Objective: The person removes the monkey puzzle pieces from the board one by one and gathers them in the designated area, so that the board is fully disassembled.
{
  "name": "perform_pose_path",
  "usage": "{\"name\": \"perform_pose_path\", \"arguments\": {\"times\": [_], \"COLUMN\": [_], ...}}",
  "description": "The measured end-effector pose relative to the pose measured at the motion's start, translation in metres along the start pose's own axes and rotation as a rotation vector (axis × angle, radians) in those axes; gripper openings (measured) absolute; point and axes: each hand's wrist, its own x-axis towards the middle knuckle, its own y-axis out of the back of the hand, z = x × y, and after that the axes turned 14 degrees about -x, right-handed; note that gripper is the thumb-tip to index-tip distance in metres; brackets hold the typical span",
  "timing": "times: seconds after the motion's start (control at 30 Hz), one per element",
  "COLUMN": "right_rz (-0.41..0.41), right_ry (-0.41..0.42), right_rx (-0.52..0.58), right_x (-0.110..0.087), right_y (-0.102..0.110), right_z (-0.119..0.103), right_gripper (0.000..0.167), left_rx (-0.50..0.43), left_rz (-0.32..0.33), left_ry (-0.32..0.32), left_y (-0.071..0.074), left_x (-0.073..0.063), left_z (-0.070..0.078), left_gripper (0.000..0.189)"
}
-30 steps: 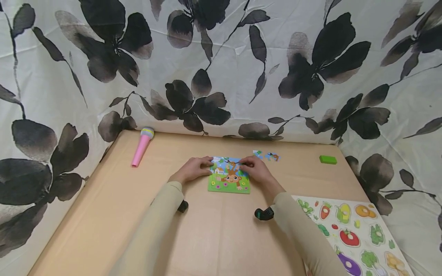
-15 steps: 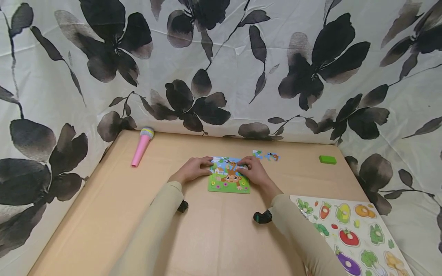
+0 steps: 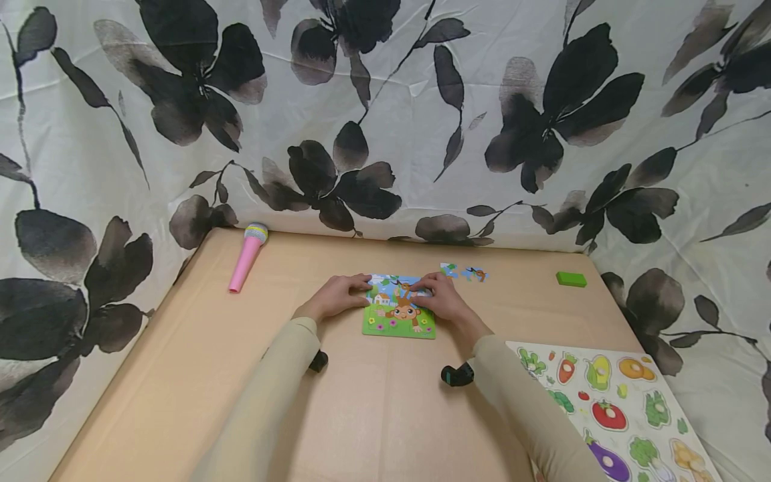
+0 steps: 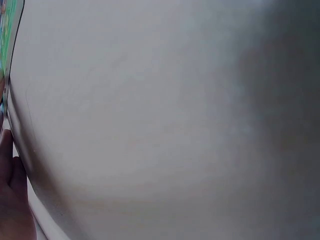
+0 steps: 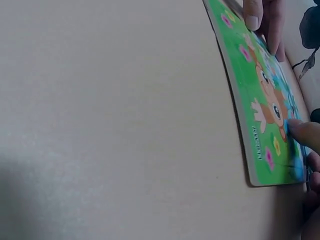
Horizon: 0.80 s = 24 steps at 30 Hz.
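A monkey jigsaw puzzle [image 3: 394, 323] in a green-edged board lies flat on the table, in the middle of the head view. My left hand [image 3: 334, 296] holds the board's left side, with the fingers near its top left corner. Over the upper right part bends my right hand [image 3: 444, 296], thumb and fingers close together on a puzzle piece that they mostly cover. The right wrist view shows the right thumb [image 5: 305, 132] down on the blue part of the picture. Just behind that hand are two loose puzzle pieces [image 3: 475, 274] [image 3: 448, 269].
A pink toy microphone [image 3: 245, 261] lies at the back left of the table [image 3: 385, 415]. At the back right is a green block [image 3: 571, 279]. A vegetable picture board [image 3: 632, 395] lies at the front right, partly under the right sleeve. Floral cloth [image 3: 421, 120] hangs around the table.
My right hand has shifted slightly left, further over the puzzle's upper right part, and its fingers have come down on the picture. The left hand and the board have stayed in place.
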Motion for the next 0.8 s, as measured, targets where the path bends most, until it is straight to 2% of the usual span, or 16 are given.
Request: {"name": "perform_pose_path", "arguments": {"times": [0.23,0.8], "right_rz": [-0.043,-0.051], "right_ry": [-0.029,-0.068], "right_rx": [0.006,-0.032], "right_x": [0.0034,0.0072], "right_y": [0.0021,0.0039], "right_z": [-0.0033,-0.0092], "right_gripper": [0.023,0.018], "left_rx": [-0.011,0.000], "left_rz": [-0.006,-0.009], "left_ry": [0.013,0.010], "left_y": [-0.0002,0.0008], "left_x": [0.0002,0.0010], "left_z": [0.0015,0.0015], "left_gripper": [0.042,0.042]}}
